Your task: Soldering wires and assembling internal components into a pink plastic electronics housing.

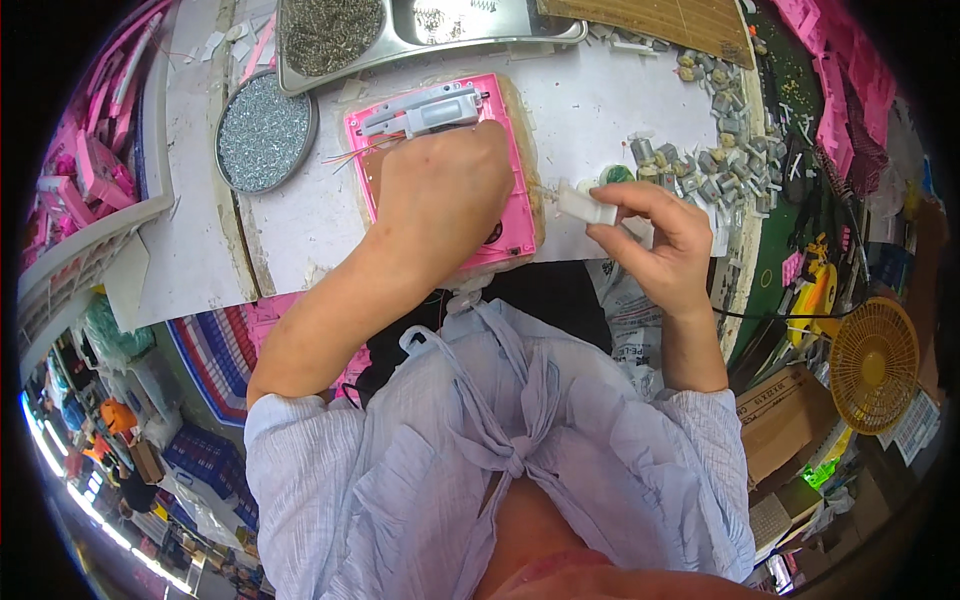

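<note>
A pink plastic housing point(517, 215) lies on a padded support on the white worktable. Across its far end sits a grey plastic mechanism point(430, 112), with thin coloured wires trailing to the left. My left hand point(445, 180) is curled into a closed shape over the housing's middle, just below the mechanism; its fingertips and whatever they grip are hidden. Right of the housing, my right hand point(668, 240) pinches a small white plastic part point(585, 207) between thumb and forefinger, held apart from the housing. A small green round object point(618, 174) lies just beyond that hand.
A round dish of small metal screws point(264, 135) stands at the left. Behind is a metal tray point(400, 52) of small springs. Small grey motors point(735, 150) are heaped at the right, near a cardboard piece point(660, 22). Pink parts point(100, 170) fill a crate at far left.
</note>
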